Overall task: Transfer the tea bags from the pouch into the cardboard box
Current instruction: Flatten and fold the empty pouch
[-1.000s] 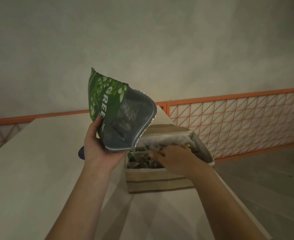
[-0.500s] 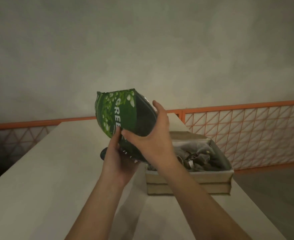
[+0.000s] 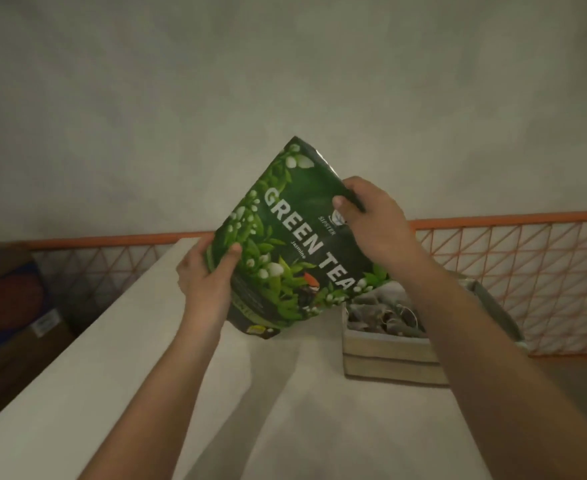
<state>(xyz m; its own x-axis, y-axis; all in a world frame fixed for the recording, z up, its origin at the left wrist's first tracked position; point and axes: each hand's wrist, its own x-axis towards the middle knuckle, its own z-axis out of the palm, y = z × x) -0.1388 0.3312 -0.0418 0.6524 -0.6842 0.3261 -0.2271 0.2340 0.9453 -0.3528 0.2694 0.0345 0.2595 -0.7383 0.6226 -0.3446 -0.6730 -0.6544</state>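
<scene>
Head view: both hands grip the green tea pouch (image 3: 295,244), left hand (image 3: 205,275) at 9 o'clock, right hand (image 3: 371,216) at 2; tea bags (image 3: 382,310) already fill the cardboard box (image 3: 389,362), so transfer looks nearly finished.

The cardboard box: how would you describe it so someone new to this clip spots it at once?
Start at the pale table running toward the orange railing. The cardboard box sits on the table's right side, under the right forearm, just right of the green pouch held in both hands. It is the only open container there, a low tan box holding a heap of tea bags.
</scene>
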